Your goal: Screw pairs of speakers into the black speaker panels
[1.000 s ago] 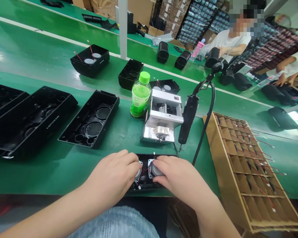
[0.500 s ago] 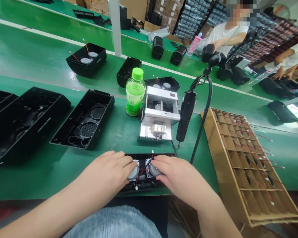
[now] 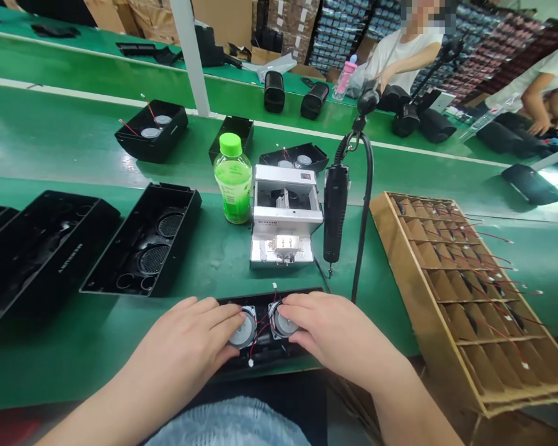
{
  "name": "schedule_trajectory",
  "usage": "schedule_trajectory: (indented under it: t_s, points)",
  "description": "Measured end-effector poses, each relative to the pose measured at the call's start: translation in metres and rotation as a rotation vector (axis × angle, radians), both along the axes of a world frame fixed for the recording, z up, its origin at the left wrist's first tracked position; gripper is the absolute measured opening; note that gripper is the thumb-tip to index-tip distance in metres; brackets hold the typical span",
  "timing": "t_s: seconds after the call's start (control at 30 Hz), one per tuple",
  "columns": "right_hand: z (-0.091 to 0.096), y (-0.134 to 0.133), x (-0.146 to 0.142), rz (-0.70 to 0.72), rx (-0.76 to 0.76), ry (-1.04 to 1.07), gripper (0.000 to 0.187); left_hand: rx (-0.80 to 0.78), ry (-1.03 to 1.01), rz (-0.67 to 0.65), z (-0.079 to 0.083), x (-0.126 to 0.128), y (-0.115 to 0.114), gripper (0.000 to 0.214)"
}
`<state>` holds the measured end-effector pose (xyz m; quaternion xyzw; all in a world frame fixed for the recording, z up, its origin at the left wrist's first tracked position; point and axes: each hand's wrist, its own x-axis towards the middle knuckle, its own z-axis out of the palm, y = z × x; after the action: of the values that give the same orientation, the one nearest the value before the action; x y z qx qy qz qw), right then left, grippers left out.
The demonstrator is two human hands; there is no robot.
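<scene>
The left hand [image 3: 186,331] cups the left speaker [image 3: 244,329], and the right hand [image 3: 335,328] cups the right speaker [image 3: 283,324]. Both speakers sit in a black housing [image 3: 260,298], which lies crosswise on the green bench [image 3: 97,347] directly before the person, its long axis running left to right. The fingers lie close together; whether they pinch anything, I can't tell. Just beyond stand a screw feeder [image 3: 283,248], an electric screwdriver [image 3: 335,210] and a bottle [image 3: 233,186].
</scene>
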<state>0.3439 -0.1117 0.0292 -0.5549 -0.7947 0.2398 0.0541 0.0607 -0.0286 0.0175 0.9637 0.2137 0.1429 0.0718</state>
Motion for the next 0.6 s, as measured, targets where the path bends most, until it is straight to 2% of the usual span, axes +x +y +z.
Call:
schedule_trajectory:
  t_s: [0.3,0.6]
  points:
    - [-0.0022,0.0031,0.0063,0.043,0.009,0.043,0.034,-0.051,-0.025,-0.002,-0.0083,-0.0046,0.0065,0.034]
    - [-0.0067,0.0017,0.0058,0.026,0.018,0.071,0.032,-0.087,0.003,0.009,-0.0065,-0.0041,0.0060,0.025]
